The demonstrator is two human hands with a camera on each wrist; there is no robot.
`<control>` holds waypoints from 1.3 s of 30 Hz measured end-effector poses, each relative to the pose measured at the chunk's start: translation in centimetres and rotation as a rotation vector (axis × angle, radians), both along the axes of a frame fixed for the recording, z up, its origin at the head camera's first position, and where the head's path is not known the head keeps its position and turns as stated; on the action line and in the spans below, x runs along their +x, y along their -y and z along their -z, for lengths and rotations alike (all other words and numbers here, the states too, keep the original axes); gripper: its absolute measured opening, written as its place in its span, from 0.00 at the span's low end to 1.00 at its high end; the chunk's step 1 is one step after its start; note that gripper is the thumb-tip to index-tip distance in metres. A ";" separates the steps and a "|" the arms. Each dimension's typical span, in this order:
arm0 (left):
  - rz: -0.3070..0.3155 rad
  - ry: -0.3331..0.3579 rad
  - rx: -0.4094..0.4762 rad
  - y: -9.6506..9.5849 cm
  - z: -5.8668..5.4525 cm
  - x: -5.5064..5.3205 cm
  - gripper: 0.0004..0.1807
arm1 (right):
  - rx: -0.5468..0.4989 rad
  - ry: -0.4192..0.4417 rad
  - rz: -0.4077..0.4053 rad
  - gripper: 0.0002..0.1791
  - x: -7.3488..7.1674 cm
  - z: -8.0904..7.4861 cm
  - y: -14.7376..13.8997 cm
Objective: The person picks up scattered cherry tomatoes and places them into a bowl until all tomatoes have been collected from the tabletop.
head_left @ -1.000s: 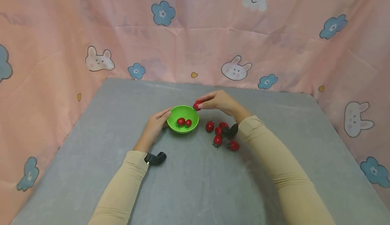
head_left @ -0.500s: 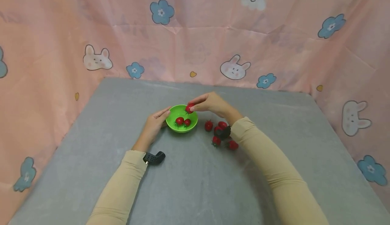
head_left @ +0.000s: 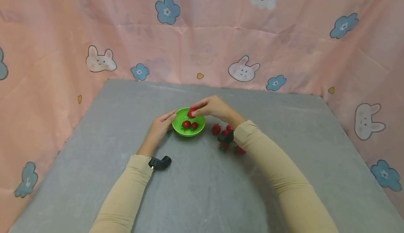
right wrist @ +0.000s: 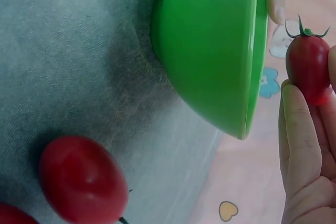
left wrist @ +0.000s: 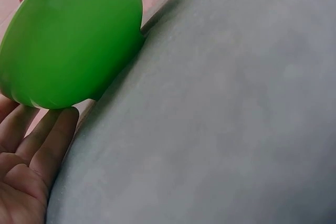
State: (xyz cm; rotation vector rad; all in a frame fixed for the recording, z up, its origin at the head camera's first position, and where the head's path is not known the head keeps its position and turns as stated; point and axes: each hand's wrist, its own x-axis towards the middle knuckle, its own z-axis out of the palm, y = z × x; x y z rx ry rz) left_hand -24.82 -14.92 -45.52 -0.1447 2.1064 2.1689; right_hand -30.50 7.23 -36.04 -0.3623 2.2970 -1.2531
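Observation:
A green bowl (head_left: 188, 132) stands on the table with two cherry tomatoes (head_left: 186, 124) in it. My left hand (head_left: 159, 130) holds the bowl at its left side, thumb at the rim and fingers against the outer wall, as the left wrist view shows. Over the far part of the bowl my right hand (head_left: 215, 110) pinches another cherry tomato (right wrist: 308, 66) between thumb and fingers. Its green stem points away from the palm in the right wrist view. To the right of the bowl lie several loose cherry tomatoes (head_left: 216, 129), partly hidden by the right wrist's camera.
A grey cloth-like surface covers the table (head_left: 195, 191). Black wrist cameras stick out from both sleeves, the left camera (head_left: 160, 163) close above the table. Behind the table hangs a pink curtain (head_left: 195, 43) printed with rabbits, flowers and clouds.
My right hand has moved left with its tomato, from beside the bowl's rim to over the bowl. The left hand stays on the bowl.

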 end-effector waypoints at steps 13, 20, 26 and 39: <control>0.002 0.000 0.002 -0.1 -0.1 0.2 0.24 | 0.100 -0.079 -0.055 0.20 -0.1 0.2 1.5; -0.005 0.003 0.009 -0.1 -0.1 0.0 0.23 | 0.139 -0.106 -0.042 0.20 -0.3 0.6 2.4; 0.002 -0.001 0.015 0.0 0.0 0.0 0.23 | 0.149 -0.113 -0.042 0.20 -0.3 0.8 3.1; 0.007 -0.009 0.023 0.1 0.0 0.0 0.24 | 0.171 -0.134 -0.045 0.19 -0.3 0.9 4.1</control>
